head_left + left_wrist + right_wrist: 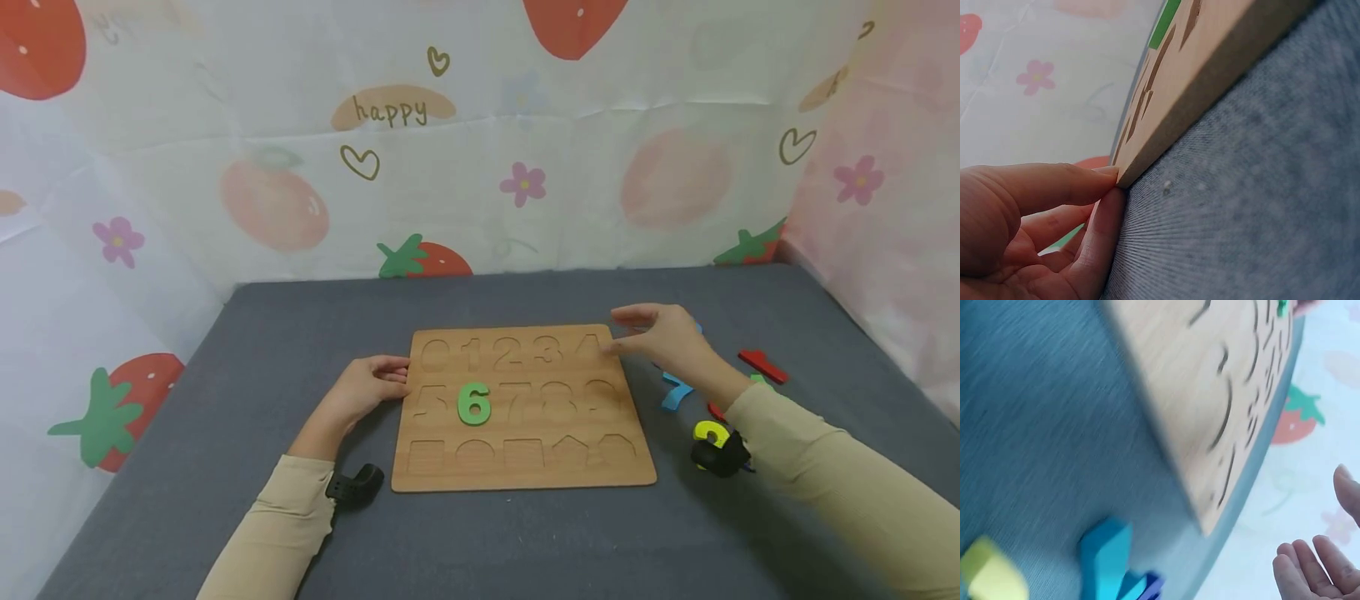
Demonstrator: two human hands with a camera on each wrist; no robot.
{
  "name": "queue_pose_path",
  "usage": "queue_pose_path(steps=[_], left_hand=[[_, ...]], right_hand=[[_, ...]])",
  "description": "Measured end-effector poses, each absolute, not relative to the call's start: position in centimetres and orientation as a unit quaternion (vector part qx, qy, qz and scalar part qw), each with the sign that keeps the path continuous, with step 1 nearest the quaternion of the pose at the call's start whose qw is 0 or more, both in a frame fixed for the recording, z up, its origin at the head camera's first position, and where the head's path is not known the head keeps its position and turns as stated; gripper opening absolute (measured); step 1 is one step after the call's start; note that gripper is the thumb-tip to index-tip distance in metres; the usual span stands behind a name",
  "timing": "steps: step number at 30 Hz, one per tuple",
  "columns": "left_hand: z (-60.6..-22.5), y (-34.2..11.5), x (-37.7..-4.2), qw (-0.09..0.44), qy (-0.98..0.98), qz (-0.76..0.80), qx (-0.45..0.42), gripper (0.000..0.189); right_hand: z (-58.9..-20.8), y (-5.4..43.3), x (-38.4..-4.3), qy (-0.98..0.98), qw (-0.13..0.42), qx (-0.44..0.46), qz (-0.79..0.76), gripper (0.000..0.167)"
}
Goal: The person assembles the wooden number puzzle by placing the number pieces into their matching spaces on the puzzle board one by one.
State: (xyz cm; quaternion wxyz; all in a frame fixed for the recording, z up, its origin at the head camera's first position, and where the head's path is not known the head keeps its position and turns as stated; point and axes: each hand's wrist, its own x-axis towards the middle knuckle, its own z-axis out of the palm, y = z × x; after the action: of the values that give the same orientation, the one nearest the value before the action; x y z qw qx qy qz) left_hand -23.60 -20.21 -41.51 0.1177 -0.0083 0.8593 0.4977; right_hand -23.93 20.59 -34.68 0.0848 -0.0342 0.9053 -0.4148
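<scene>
A wooden puzzle board (pixel 523 467) with cut-out outlines of numbers and shapes lies flat on the table. A green number 6 (pixel 464 406) sits in its middle row. At the board's left edge, my left hand (pixel 365 388) pinches the rim; the left wrist view shows thumb (pixel 1079 181) and fingers meeting at the corner. My right hand (pixel 667 337) hovers by the upper right corner, thumb and fingers spread apart. In the right wrist view, that hand (pixel 1325 565) has nothing between its fingers.
Loose pieces lie right of the board, partly hidden by my right arm: a blue 7 (pixel 677 393), a red piece (pixel 763 367) and a yellow piece (pixel 710 430) among them. A printed curtain (pixel 570 225) hangs behind the grey table (pixel 525 550).
</scene>
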Motion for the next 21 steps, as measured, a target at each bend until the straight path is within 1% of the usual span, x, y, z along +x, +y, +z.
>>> queue_pose_path(steps=[10, 14, 21], left_hand=[[-41.6, -20.2, -23.6, 0.118, 0.859, 0.497, -0.006, 0.052], [-41.6, -20.2, -23.6, 0.117, 0.859, 0.498, -0.004, 0.052], [-41.6, -20.1, -23.5, 0.112, 0.863, 0.493, -0.006, 0.051]], right_hand=[[-35.3, 24.3, -24.0, 0.915, 0.086, -0.006, -0.394, 0.083], [-35.8, 25.2, -24.2, 0.921, 0.088, -0.003, -0.379, 0.082], [-36.6, 26.7, -25.0, 0.927, 0.111, -0.003, -0.358, 0.081]])
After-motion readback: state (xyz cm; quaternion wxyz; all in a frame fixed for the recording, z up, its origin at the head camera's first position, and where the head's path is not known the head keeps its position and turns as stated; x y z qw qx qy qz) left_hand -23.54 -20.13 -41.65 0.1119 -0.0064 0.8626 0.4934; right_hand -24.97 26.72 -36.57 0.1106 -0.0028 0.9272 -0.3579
